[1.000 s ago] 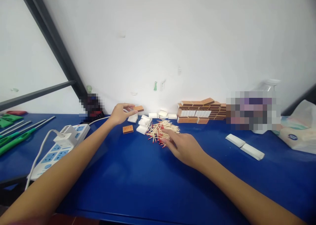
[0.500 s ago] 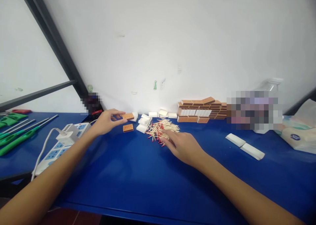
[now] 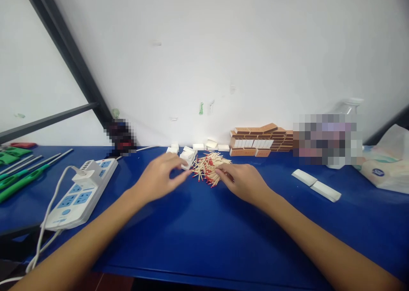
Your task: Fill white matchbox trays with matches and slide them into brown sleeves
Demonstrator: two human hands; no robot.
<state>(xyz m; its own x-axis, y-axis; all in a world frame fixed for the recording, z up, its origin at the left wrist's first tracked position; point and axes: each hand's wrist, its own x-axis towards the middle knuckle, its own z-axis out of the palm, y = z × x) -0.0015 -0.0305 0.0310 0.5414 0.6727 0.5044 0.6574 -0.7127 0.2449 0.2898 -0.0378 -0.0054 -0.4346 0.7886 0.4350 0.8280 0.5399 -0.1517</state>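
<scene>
My left hand (image 3: 162,174), thumb and fingers apart, reaches in at the left side of a heap of red-tipped matches (image 3: 207,165). Nothing shows between its fingertips, which are close to a small pile of white matchbox trays (image 3: 188,154). Another white tray (image 3: 173,148) is just behind this hand. At the right side of the heap, my right hand (image 3: 247,181) has its fingers curled in and pinched on matches; how many it holds is hidden.
Brown matchboxes (image 3: 281,139) are stacked against the wall, more white trays (image 3: 211,145) beside them. Two white trays (image 3: 316,185) lie at right, near a tissue pack (image 3: 383,174). A power strip (image 3: 75,201) and green-handled tools (image 3: 32,178) are at left.
My left hand has let go of the orange matchbox and moved right and nearer the matches. Both orange matchboxes at left are now out of sight. My right hand has shifted slightly right, fingers curling in.
</scene>
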